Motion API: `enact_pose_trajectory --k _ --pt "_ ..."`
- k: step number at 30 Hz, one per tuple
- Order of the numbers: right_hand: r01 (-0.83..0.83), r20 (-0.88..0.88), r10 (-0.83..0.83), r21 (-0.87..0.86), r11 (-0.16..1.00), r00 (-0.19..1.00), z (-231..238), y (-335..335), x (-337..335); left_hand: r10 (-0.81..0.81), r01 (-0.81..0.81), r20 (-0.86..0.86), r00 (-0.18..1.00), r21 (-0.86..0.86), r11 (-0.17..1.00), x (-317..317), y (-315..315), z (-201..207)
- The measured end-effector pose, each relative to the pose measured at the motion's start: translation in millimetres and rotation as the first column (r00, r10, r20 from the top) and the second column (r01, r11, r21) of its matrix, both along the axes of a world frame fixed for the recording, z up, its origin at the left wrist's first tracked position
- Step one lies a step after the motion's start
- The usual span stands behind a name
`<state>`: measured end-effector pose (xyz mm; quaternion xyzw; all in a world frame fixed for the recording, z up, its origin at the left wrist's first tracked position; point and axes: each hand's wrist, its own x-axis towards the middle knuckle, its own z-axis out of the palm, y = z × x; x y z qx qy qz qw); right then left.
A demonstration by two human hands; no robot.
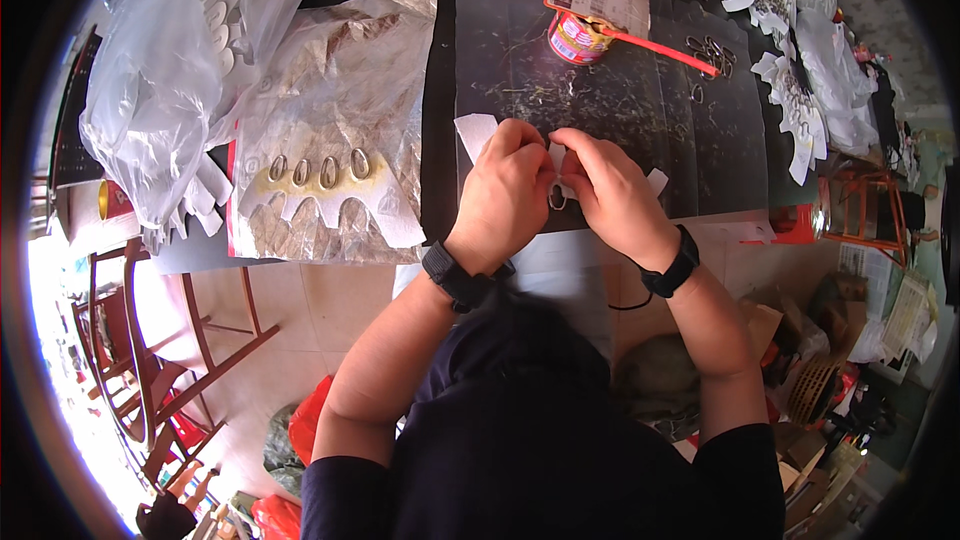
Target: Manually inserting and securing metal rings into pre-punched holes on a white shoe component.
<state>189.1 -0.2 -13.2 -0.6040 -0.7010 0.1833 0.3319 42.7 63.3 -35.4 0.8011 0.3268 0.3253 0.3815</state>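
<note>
Shirt (490, 420), hands (507, 195) (615, 198), bag (150, 90) of white pieces (219, 37)

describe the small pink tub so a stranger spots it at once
Start at the large translucent plastic sheet right of centre. Near its far edge stands a small pink-and-yellow tub. Only this tub has a long red stick slanting right from its rim, toward loose metal loops.

Left hand: bare left hand (505, 190), back turned up, fingers curled inward, tips pinched close beside the right hand's.
Right hand: bare right hand (622, 195), index finger bent toward the left, thumb opposing below.
Wrists: each wrapped in a snug black strap (456, 280).
Forearms: bare left forearm (392, 355) and bare right forearm (715, 335) slant inward.
Sleeves: short dark fabric sleeves (342, 490), ending above the elbows.
</note>
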Motion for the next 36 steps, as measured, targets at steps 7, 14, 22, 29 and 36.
enact_pose_trajectory --k 7,14,22,29,36 --pt "0.098 0.008 -0.097 -0.068 0.993 0.995 -2 1 -1 0.138 -0.14 0.025 0.99 0.131 0.981 8 -11 -8" --pt "0.16 -0.097 -0.173 -0.126 0.979 0.98 -6 3 1 0.169 -0.17 0.021 0.985 0.139 0.976 10 -13 -11" --pt "0.185 -0.064 -0.203 -0.21 0.96 0.977 -4 8 1 0.157 -0.15 -0.051 0.986 0.117 0.982 10 -14 -6" --pt "0.19 0.003 -0.192 -0.167 0.967 0.981 -5 10 1 0.176 -0.132 -0.181 0.968 0.232 0.964 14 -12 0" --pt "0.247 0.111 -0.231 -0.164 0.955 0.967 -6 10 -1 0.239 -0.145 -0.335 0.912 0.282 0.948 12 -9 4"
